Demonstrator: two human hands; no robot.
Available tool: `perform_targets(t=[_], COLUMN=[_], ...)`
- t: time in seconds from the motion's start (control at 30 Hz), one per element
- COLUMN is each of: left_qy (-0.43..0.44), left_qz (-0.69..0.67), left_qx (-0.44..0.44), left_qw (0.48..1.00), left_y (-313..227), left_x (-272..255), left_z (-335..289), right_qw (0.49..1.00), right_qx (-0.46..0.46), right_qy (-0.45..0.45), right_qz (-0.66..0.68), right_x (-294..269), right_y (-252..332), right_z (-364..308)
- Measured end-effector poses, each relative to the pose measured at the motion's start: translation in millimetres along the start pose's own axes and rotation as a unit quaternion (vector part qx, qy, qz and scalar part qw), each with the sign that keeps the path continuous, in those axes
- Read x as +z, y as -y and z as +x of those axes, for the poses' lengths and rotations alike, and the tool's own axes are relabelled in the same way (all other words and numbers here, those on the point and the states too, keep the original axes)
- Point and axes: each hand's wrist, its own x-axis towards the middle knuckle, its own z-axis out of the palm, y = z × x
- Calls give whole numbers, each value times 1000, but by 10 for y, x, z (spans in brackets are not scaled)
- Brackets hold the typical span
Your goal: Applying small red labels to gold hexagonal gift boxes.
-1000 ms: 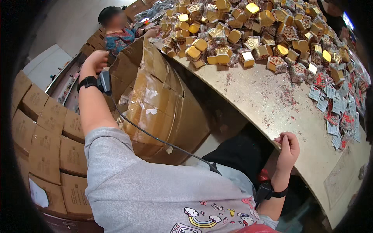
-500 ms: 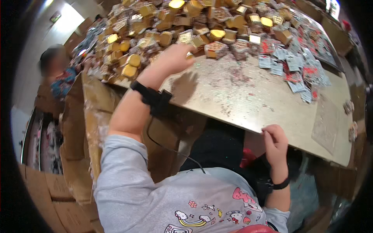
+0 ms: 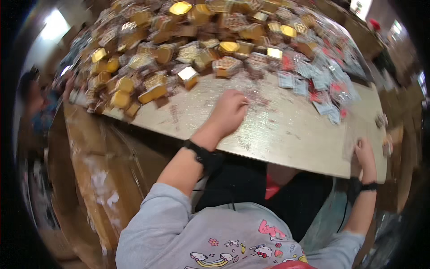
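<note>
Left grip (image 3: 229, 113) — farther from packages (image 3: 227, 66)

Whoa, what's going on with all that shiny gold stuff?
Someone is at a table heaped with gold-bottomed containers. Their left hand, fingers curled, is over the bare part in front of the heap. Their right hand is near the table's right end. I can't tell if either holds anything. Flat pale-and-red packets lie on the right.

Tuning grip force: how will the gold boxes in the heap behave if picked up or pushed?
The gold boxes are probably stiff, judging by their angular shapes. Flat faces suggest sliding or tipping rather than rolling. Shiny surfaces may be slippery.
</note>
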Motion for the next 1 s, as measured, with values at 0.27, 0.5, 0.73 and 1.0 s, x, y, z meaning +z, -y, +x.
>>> perform_targets(t=[0.27, 0.5, 0.73, 1.0], left_qy=[-41, -75, -64, 88], left_qz=[-21, -46, -84, 31], left_qx=[15, 21, 15, 140], left_qw=[999, 996, 994, 986], left_y=[37, 57, -94, -214], left_x=[123, 45, -69, 108], left_z=[37, -8, 27, 342], right_qw=[992, 993, 997, 991], right_qx=[-25, 9, 6, -2], right_qy=[-43, -6, -80, -116], right_qz=[-115, -116, 17, 61], right_x=[132, -120, -228, -281], right_y=[-483, -210, 54, 54], right_z=[185, 272, -93, -234])
